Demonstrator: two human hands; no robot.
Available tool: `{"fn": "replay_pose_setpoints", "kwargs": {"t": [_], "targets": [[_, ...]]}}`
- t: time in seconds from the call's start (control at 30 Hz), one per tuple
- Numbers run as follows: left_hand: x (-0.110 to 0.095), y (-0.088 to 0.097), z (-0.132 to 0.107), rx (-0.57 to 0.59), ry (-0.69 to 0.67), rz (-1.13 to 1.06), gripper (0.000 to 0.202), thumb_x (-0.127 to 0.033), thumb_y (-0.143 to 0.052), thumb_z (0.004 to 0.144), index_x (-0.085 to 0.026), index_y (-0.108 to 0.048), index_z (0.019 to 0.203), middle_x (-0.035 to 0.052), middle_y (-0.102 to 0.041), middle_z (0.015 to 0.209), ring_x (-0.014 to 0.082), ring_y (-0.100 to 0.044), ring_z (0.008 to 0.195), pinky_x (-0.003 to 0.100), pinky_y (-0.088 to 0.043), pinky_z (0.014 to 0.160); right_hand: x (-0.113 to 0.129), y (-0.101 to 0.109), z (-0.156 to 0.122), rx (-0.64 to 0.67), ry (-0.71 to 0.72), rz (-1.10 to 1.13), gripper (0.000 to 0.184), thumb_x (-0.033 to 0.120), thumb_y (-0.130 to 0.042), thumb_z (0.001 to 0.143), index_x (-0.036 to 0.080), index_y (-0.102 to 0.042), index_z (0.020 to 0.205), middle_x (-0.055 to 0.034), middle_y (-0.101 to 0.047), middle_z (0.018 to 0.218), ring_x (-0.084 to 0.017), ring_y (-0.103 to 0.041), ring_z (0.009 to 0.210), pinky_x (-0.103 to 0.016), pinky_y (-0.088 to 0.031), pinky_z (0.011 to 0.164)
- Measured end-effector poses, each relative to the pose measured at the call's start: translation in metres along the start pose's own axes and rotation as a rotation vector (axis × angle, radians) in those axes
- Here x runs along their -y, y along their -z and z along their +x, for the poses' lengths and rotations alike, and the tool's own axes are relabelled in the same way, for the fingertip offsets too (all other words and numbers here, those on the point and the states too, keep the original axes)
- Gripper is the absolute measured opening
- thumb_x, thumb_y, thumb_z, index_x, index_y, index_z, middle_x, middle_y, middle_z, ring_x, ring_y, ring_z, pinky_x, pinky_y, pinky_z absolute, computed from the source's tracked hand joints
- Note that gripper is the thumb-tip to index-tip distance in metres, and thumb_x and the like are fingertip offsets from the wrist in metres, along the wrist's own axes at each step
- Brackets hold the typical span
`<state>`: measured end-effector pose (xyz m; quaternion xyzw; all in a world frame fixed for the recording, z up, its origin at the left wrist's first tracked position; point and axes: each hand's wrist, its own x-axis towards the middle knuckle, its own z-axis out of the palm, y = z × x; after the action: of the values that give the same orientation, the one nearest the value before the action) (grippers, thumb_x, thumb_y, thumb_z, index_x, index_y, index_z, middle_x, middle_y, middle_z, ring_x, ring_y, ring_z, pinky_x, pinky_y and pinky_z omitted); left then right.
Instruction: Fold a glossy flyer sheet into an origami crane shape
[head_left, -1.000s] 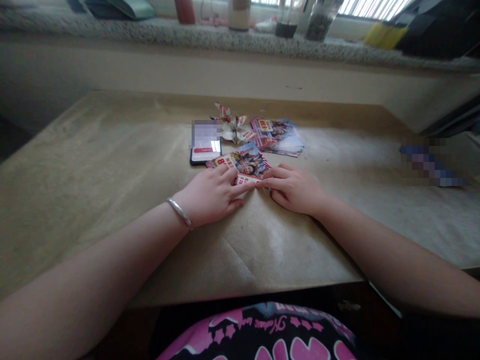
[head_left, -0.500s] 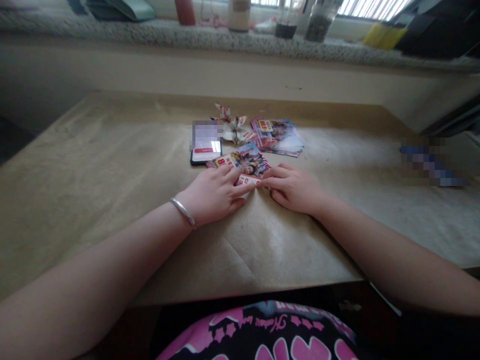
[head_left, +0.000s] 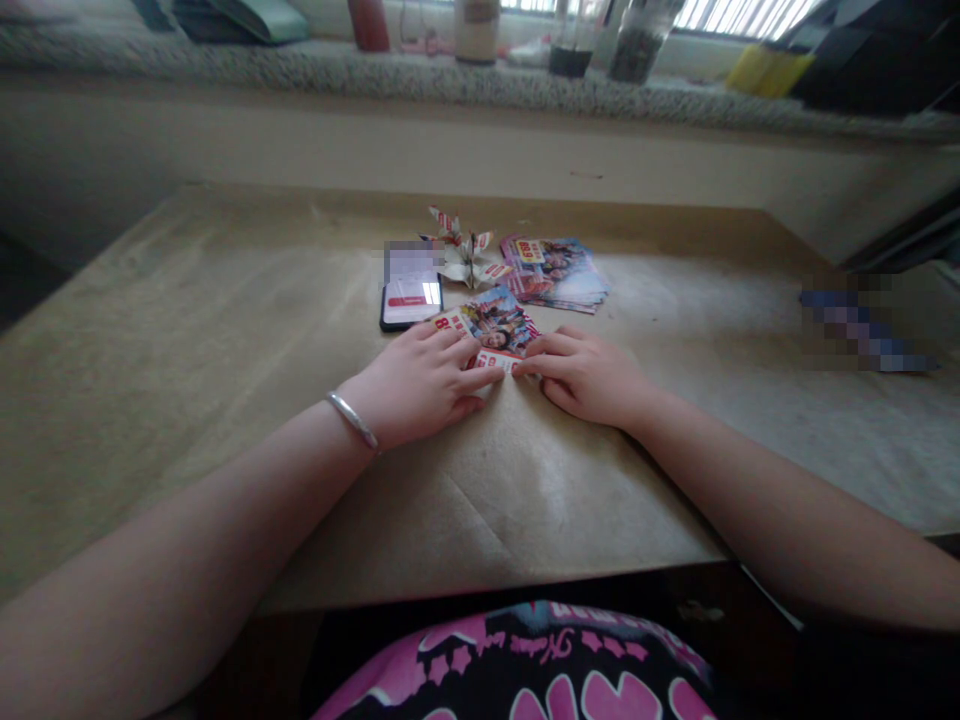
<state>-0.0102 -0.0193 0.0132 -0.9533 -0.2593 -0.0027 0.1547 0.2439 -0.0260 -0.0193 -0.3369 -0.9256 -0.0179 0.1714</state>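
A colourful printed leaflet (head_left: 499,320) lies on the table before me, with a red-and-white strip along its near edge. My left hand (head_left: 427,385) rests on the leaflet's left part with fingers stretched out, the index finger along the near edge. It wears a silver bangle (head_left: 352,420). At the right corner, my right hand (head_left: 589,375) presses its outstretched fingers down on the edge, the thumb tucked below them. Both index fingertips are close together. Behind the leaflet stand folded paper figures (head_left: 470,262), resembling cranes, beside a phone (head_left: 411,305) lying screen up.
A stack of similar leaflets (head_left: 559,272) lies behind and to the right. Far right on the table (head_left: 300,300) is a blurred bluish item (head_left: 862,325). Bottles and jars (head_left: 641,45) stand on the stone windowsill (head_left: 420,75) at the back.
My left hand has slid slightly left along the leaflet's near edge, opening a small gap between the index fingertips. My right hand stays in place.
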Motion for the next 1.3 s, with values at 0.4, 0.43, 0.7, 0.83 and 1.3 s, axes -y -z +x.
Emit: {"fn": "replay_pose_setpoints", "kwargs": {"t": [0.4,0.43,0.7,0.83,1.3], "targets": [[0.003,0.005,-0.004,0.062,0.013,-0.03,0.034,-0.036,-0.051,0.094,-0.03,-0.057,0.128,0.0059,-0.06,0.124,0.0247,-0.056,0.114,0.04,-0.038,0.101,0.001,0.004,0.0,0.029,0.037,-0.114,0.031,0.016,-0.049,0.088,0.022,-0.069,0.111,-0.0076,-0.068,0.11,-0.022,-0.054,0.09,-0.034,-0.045,0.078],[0.004,0.006,-0.004,0.077,0.019,-0.034,0.035,-0.035,-0.052,0.094,-0.031,-0.056,0.129,0.006,-0.06,0.124,0.0248,-0.057,0.114,0.04,-0.038,0.101,0.001,0.003,0.0,0.03,0.038,-0.114,0.031,0.016,-0.049,0.088,0.022,-0.068,0.111,-0.0076,-0.068,0.11,-0.022,-0.054,0.09,-0.034,-0.045,0.077],[0.013,0.017,-0.007,0.175,0.005,-0.084,0.041,-0.029,-0.049,0.093,-0.031,-0.055,0.133,0.0062,-0.06,0.125,0.0251,-0.06,0.109,0.038,-0.044,0.095,0.0,0.0,0.001,0.012,0.053,-0.126,0.03,0.017,-0.049,0.088,0.021,-0.069,0.11,-0.0072,-0.068,0.11,-0.021,-0.054,0.089,-0.033,-0.045,0.077],[0.015,0.019,-0.008,0.192,0.015,-0.117,0.043,-0.024,-0.047,0.092,-0.034,-0.056,0.133,0.0051,-0.061,0.124,0.0242,-0.062,0.106,0.037,-0.046,0.091,0.001,0.001,0.0,-0.001,0.055,-0.123,0.031,0.015,-0.05,0.087,0.022,-0.069,0.11,-0.0064,-0.068,0.109,-0.021,-0.054,0.09,-0.033,-0.045,0.078],[0.022,0.022,-0.01,0.262,0.089,-0.22,0.044,-0.012,-0.047,0.091,-0.036,-0.066,0.122,0.0005,-0.066,0.123,0.0201,-0.062,0.109,0.031,-0.048,0.09,-0.001,0.002,-0.002,0.017,0.051,-0.111,0.032,0.015,-0.048,0.087,0.022,-0.068,0.111,-0.0067,-0.068,0.11,-0.021,-0.054,0.09,-0.033,-0.044,0.078]]}}
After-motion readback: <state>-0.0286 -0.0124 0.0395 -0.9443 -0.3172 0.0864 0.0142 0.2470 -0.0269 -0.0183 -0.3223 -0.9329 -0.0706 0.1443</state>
